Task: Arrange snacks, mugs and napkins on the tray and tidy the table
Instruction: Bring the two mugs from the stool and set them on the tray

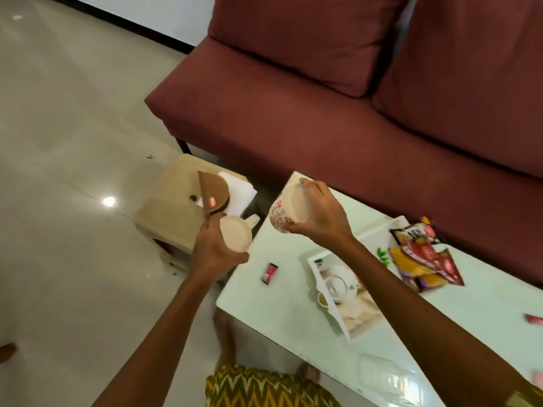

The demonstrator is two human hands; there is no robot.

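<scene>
My left hand (211,248) grips a plain cream mug (236,235) above the gap between the stool and the table; its handle points away from me. My right hand (320,215) holds a white mug with red flower prints (280,214) tilted on its side over the table's far left corner. A white tray (316,259) lies on the glass table (279,304) with a white teapot (339,282) inside it. Snack packets (420,257) lie heaped just right of the tray. White napkins (239,190) sit on the stool under a round brown board (213,190).
A beige plastic stool (169,212) stands left of the table. A small red sachet (269,273) lies on the table near its left edge, another red one (534,320) at the far right. A clear plastic container (382,374) sits near the front. A maroon sofa (323,113) runs behind.
</scene>
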